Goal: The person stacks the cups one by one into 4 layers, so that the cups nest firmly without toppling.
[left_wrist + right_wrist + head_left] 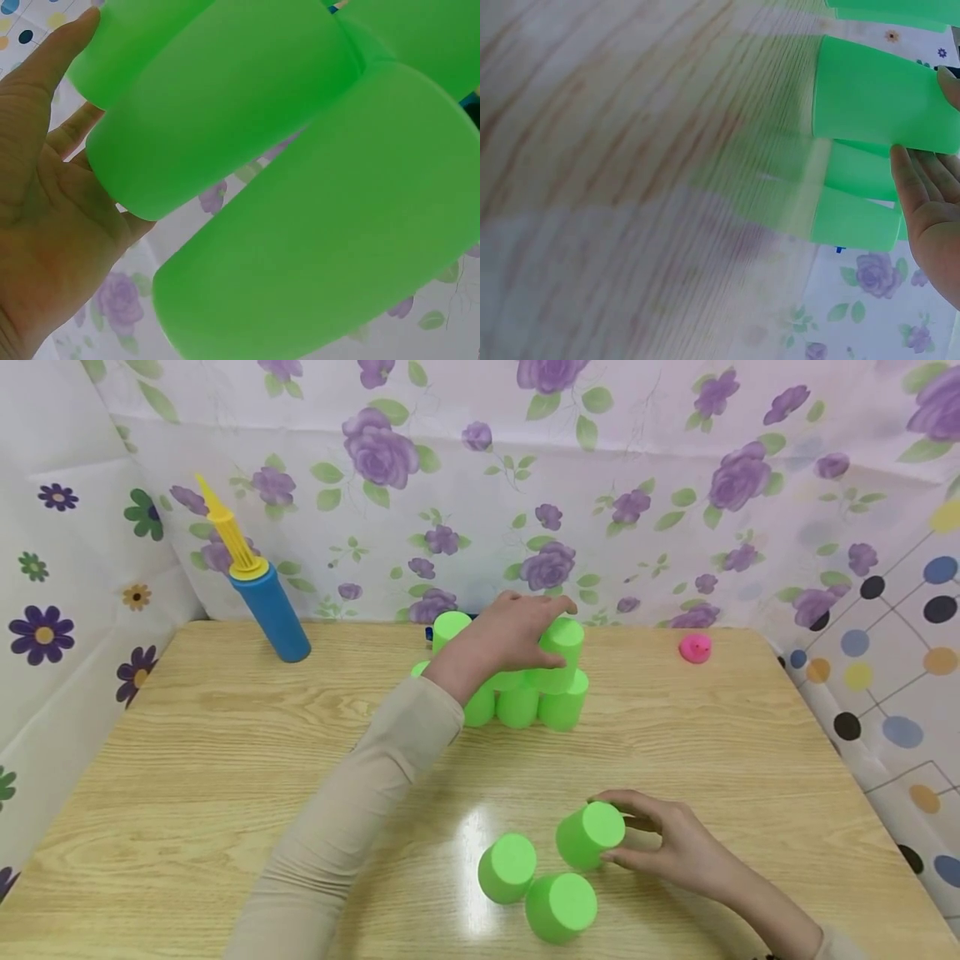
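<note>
Upside-down green cups (517, 706) stand in a stacked row at the back of the table, with more on top. My left hand (517, 627) reaches over the stack and holds the upper right cup (564, 647), thumb on its near side and fingers behind. The left wrist view shows that hand (52, 202) beyond a nearer cup (322, 225). At the front, my right hand (678, 843) grips another cup (588, 835) between thumb and fingers. Beside it stand two more upside-down cups, one to the left (506, 868) and one nearer (561, 907).
A blue and yellow hand pump (270, 610) stands at the back left. At the back right sits a small pink toy duck (696, 648). Something dark blue (430, 633) shows partly behind the stack. Patterned sheets (465, 485) line the table's back and sides.
</note>
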Tool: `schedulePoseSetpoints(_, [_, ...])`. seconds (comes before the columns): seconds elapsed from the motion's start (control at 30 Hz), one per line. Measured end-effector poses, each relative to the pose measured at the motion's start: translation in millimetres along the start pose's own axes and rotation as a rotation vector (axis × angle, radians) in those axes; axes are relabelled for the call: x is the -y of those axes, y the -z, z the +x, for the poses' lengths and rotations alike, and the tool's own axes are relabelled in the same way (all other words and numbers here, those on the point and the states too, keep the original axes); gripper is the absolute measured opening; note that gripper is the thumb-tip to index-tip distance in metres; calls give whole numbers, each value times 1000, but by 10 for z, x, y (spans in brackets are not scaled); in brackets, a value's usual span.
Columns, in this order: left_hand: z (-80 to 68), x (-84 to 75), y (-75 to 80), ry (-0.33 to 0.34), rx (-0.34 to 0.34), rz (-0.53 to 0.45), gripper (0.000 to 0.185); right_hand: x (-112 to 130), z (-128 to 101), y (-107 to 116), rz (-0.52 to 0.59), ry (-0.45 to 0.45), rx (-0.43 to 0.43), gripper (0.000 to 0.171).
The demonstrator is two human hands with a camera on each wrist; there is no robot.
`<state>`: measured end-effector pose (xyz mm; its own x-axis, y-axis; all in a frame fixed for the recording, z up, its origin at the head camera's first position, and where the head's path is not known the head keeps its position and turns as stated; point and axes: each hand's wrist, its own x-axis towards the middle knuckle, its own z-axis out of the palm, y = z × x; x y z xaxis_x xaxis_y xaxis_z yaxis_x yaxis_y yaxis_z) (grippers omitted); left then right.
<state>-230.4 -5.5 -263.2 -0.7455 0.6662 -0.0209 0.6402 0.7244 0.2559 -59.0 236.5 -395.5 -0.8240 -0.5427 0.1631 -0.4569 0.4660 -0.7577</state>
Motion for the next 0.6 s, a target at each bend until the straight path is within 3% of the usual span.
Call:
schedulePoseSetpoints(0.27, [-31, 29, -23, 21, -4, -4, 64, -5, 13, -16, 3, -6, 2, 51])
schedulePoseSetpoints(0.4, [-66, 26, -34, 58, -12, 21, 77, -8, 16, -22, 23, -16, 11, 51])
schedulePoseSetpoints(0.5, [-119, -11, -8, 80, -40, 87, 87, -29, 7, -33, 37, -30, 20, 52])
schedulePoseSetpoints(0.6, [-225, -82, 35, 57, -97, 130, 86, -55, -10, -44, 30, -34, 15, 52])
